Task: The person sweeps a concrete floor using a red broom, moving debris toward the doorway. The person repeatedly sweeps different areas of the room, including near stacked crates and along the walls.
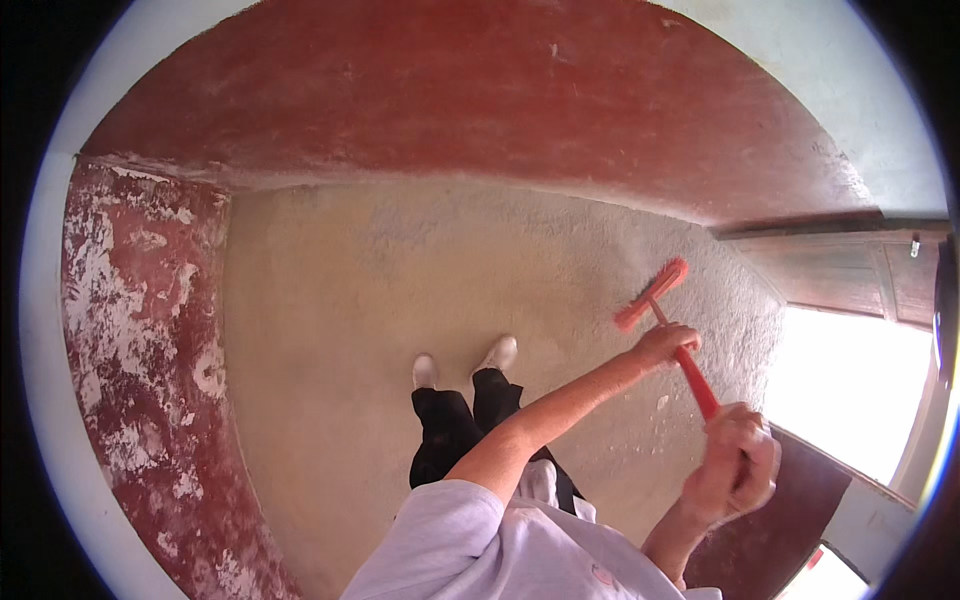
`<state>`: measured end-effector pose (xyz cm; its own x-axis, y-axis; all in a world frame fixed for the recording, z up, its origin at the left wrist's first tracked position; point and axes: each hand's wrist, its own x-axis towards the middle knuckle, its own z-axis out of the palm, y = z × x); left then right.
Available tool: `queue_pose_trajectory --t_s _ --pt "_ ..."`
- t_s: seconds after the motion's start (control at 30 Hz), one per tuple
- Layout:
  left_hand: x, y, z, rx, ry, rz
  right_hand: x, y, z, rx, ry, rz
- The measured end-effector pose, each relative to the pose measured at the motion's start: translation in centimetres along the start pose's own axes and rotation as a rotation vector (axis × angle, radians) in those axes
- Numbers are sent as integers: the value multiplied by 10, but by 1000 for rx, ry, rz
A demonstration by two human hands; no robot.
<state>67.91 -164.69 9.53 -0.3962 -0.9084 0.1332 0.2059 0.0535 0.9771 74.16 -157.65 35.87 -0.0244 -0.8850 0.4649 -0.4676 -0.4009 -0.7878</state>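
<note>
Both my hands grip the red handle of a long-handled broom (pixel 652 294), seen right of the middle in the head view. My left hand (pixel 666 346) is closed round the handle a short way behind the broom's head. Nearer my body, at the lower right, my right hand (pixel 735 461) is closed round the upper end of the handle and looks slightly blurred. The broom's wide head of red bristles is over the rough concrete floor (pixel 337 277), tilted across the view. Whether the bristles touch the floor is hard to tell.
A red-painted wall (pixel 465 90) runs across the far side. At the left stands a wall with peeling red paint (pixel 142 300). A wooden door (pixel 817 274) and a bright doorway (pixel 847 382) are at the right. My pale shoes (pixel 496 355) stand on the floor.
</note>
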Motion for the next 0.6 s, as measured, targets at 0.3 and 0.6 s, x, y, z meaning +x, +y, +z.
queue_pose_trajectory --t_s 0.3,0.6 --pt "-73 76 -88 462 348 24 25 -35 -18 491 -102 -106" --pt "-194 37 -316 842 863 -277 5 33 145 680 -319 535"
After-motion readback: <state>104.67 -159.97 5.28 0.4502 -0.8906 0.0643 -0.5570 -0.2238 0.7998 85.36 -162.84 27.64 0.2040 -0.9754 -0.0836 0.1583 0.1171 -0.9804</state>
